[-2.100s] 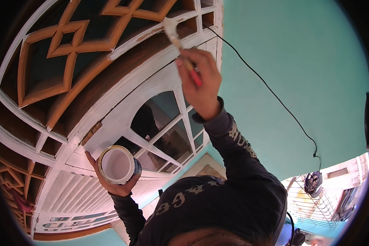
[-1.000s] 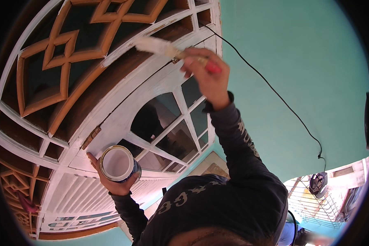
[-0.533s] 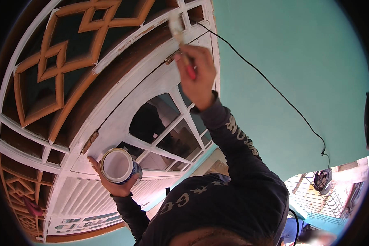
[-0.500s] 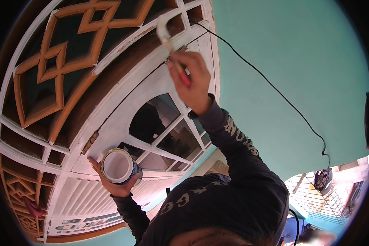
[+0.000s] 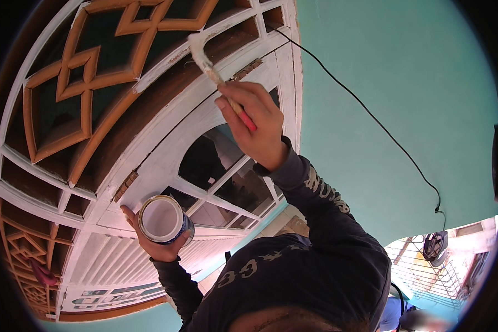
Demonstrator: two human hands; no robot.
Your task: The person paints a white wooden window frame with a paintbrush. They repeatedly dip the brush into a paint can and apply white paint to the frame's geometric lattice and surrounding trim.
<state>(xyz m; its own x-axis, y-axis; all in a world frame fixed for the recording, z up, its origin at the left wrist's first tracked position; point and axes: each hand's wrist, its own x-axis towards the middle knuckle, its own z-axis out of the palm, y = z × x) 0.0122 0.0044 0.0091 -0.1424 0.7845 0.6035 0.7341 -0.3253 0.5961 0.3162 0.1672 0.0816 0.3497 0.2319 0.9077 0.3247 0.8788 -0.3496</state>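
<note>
My right hand (image 5: 258, 123) is raised, its fingers closed round a paintbrush (image 5: 209, 67) with a red handle end. The brush bends near its tip, and its whitish bristle end lies at the partly white bar (image 5: 166, 67) bordering the brown lattice; whether it touches the bar I cannot tell. Lower down, my left hand (image 5: 156, 247) grips a paint can (image 5: 186, 228) from beneath and the side. The can is open at the top, with white paint coating its inside. It is held beside the white door panel, below a rusty hinge (image 5: 125, 186).
Brown diamond lattice (image 5: 87, 113) fills the upper left. White-framed glass panes (image 5: 243, 188) lie behind my arms. A black cable (image 5: 365, 110) runs down the green wall (image 5: 393, 72). At the lower right are a wire grille (image 5: 426, 276) and part of another person (image 5: 392, 312).
My right hand has brought the brush's bristle end left and slightly down, onto or near the bar by the lattice. My left hand still holds the can, nearly unmoved.
</note>
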